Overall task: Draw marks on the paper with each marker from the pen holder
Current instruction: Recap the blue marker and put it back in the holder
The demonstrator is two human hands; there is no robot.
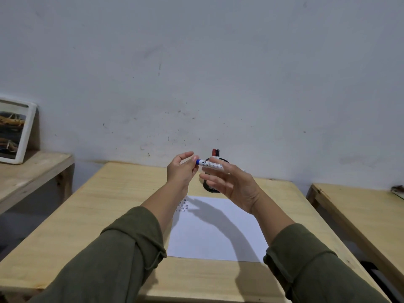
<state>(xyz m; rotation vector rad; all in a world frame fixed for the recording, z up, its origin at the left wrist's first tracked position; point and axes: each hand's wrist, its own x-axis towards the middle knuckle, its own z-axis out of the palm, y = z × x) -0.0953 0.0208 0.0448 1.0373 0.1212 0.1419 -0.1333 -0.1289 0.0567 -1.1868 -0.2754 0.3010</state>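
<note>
A blue marker (210, 164) with a white barrel lies level in the air above the table, held between both hands. My left hand (181, 169) pinches its blue end. My right hand (232, 185) holds the barrel with fingers spread. Behind them stands a black mesh pen holder (208, 186), mostly hidden, with a red marker (213, 152) and a black marker (218, 153) sticking up. A white sheet of paper (218, 230) lies on the wooden table (91, 217); several rows of short dark marks (182, 205) sit near its top left corner.
The wall rises right behind the table. A second wooden table (28, 171) at the left carries a white-framed picture (13, 131) leaning on the wall. Another wooden table (363, 215) stands at the right, across a narrow gap.
</note>
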